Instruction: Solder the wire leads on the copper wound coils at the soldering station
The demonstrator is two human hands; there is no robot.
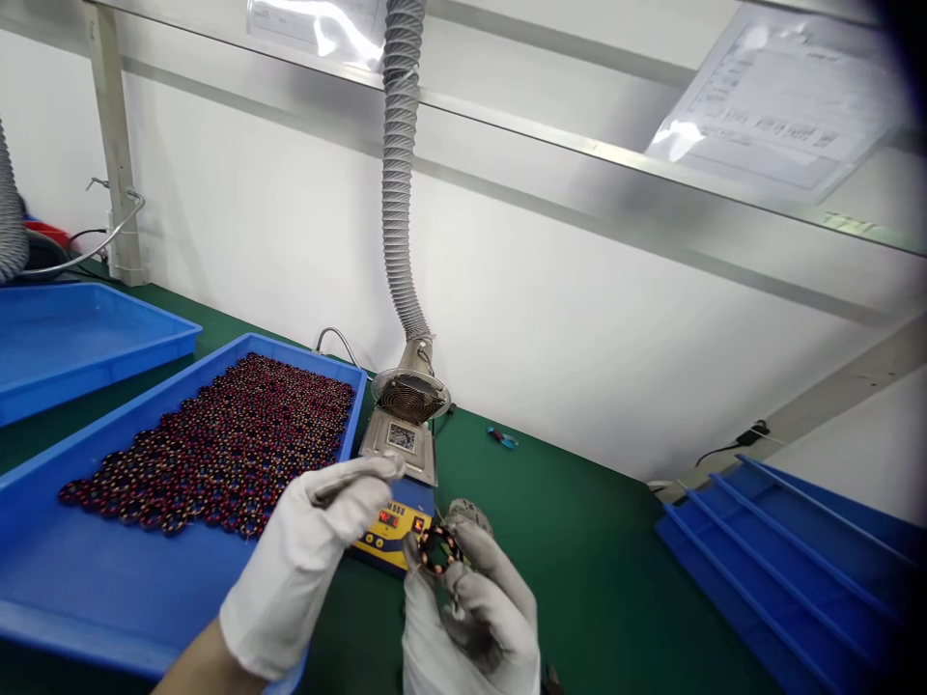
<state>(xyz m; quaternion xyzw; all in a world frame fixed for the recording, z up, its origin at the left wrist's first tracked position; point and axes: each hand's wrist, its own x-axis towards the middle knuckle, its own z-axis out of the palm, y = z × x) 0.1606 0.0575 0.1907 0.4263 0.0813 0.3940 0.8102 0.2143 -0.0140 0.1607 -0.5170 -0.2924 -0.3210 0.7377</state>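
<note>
My right hand [474,613], in a white glove with greyed fingertips, grips a small black stator-like ring [438,551] with copper-coloured windings. The ring's open middle faces me. To its upper left, my left hand [319,541], also gloved, is pinched closed with thumb and forefinger together; whatever is between the tips is too small to make out. Behind both hands stands a yellow and blue solder pot [395,526] with a red lit display and a square metal-framed bath [401,437]. A rounded greyish thing [472,514] shows partly behind my right fingers.
A blue tray [79,589] at left holds many similar rings. Another blue tray [94,319] lies behind it. A grey exhaust hose [401,183] ends in a round metal hood [410,394] over the pot. Small cutters [502,438] lie rearward; stacked blue trays [782,579] stand at right.
</note>
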